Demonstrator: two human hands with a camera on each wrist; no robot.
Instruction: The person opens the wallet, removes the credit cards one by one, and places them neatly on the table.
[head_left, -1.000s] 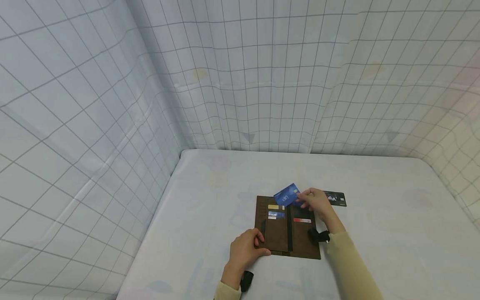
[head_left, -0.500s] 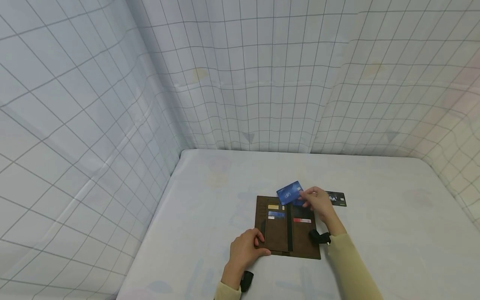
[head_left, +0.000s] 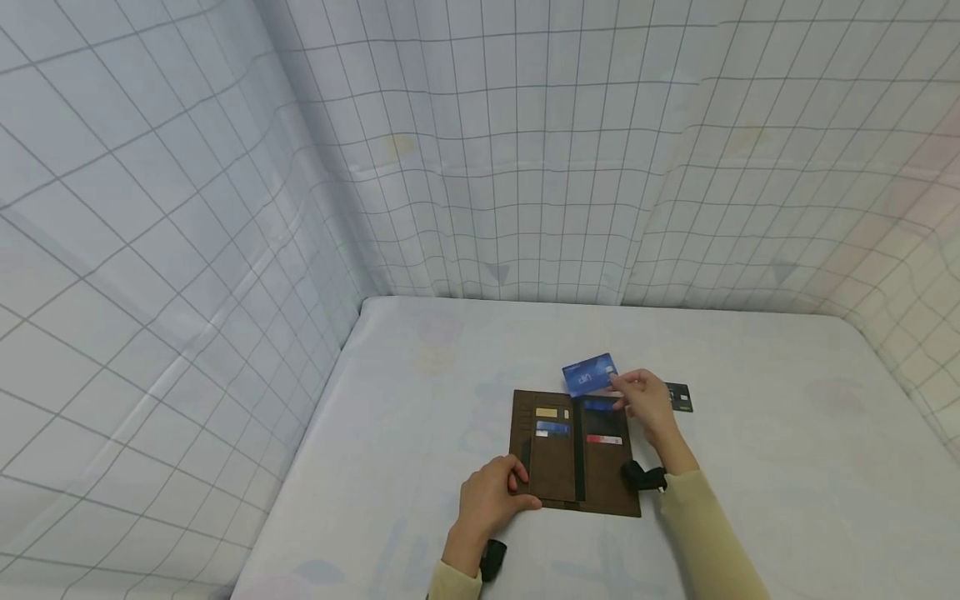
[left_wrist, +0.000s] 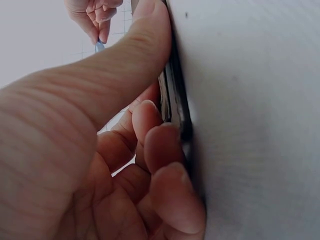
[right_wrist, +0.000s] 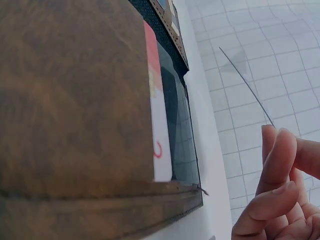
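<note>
A brown long wallet (head_left: 553,467) lies spread open on the white table, with several cards showing in its slots. Above its top edge, my right hand (head_left: 647,400) pinches a blue VIP card (head_left: 589,374) by one corner between thumb and finger. Seen edge-on in the right wrist view, that blue card (right_wrist: 245,82) is apart from the wallet (right_wrist: 75,100). My left hand (head_left: 487,496) holds the wallet's lower left corner, the thumb along its bottom edge and the other fingers curled at its left side. A red-and-white card (head_left: 604,440) sits in the right-hand slot.
A black card (head_left: 681,397) lies on the table behind my right hand, partly covered by it. Blue shows in the wallet's dark upper right pocket (head_left: 600,406). White gridded curtains (head_left: 525,167) hang at the table's back and sides.
My right hand has moved the blue card up and to the right, off the wallet's top edge. More of the wallet's upper right pocket now shows. The left hand stays still.
</note>
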